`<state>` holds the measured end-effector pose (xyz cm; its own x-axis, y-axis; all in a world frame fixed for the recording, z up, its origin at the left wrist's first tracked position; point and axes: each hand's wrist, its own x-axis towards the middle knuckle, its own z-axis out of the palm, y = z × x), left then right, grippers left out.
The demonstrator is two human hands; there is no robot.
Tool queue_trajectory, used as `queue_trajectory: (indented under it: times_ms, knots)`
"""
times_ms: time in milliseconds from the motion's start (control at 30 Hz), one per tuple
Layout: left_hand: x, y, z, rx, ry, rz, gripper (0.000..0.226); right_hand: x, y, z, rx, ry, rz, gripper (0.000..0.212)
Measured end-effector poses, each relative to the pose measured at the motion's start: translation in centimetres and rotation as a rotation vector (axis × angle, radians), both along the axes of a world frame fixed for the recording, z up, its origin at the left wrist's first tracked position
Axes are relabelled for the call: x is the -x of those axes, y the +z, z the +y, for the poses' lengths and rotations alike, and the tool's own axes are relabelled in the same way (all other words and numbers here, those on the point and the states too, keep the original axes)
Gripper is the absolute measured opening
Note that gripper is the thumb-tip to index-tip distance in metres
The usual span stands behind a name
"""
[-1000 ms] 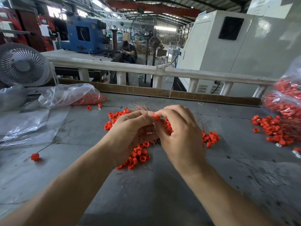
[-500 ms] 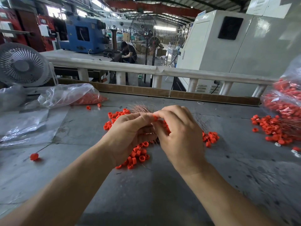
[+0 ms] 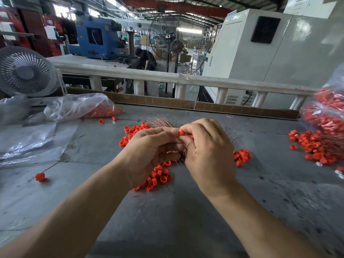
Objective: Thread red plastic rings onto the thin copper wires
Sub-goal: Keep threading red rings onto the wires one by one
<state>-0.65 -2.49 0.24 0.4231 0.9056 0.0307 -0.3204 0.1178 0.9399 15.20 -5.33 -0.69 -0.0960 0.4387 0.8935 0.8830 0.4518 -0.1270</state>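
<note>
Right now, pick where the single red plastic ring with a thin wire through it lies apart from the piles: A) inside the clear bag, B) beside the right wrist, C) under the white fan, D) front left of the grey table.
D: the single red plastic ring lies alone on the grey table, front left, a thin wire through it.

The small red plastic rings [image 3: 160, 175] look smooth with a slight sheen. The bundle of thin copper wires [image 3: 161, 122] glints metallic pink-brown. The grey tabletop [image 3: 186, 216] is matt, scuffed and scratched (what it is made of is unclear). The clear plastic bag [image 3: 74, 107] is glossy and crinkled.
</note>
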Motion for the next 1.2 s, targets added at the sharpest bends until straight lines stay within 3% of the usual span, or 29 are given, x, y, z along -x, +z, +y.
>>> queue_trajectory:
  times_ms: [367,700,900,1000,1200]
  knots:
    - [-0.25,0.10,-0.37,0.045,-0.009,-0.046,0.026,0.02,-0.07,-0.01,-0.021,0.000,0.019,0.002]
    - [-0.13,0.20,-0.40,0.040,-0.018,-0.027,0.020,-0.06,0.05,-0.03,-0.024,0.018,-0.019,0.003]
    - [-0.02,0.07,-0.26,0.019,-0.010,-0.005,0.022,-0.09,-0.01,0.01,0.004,-0.009,-0.066,0.015]
    - [0.25,0.08,-0.10,0.010,0.008,-0.026,0.020,-0.26,0.36,-0.07,-0.015,0.007,-0.113,0.005]
    - [0.25,0.28,-0.10,-0.050,0.023,-0.107,0.027,0.15,0.63,-0.56,0.034,0.096,-0.008,0.013]
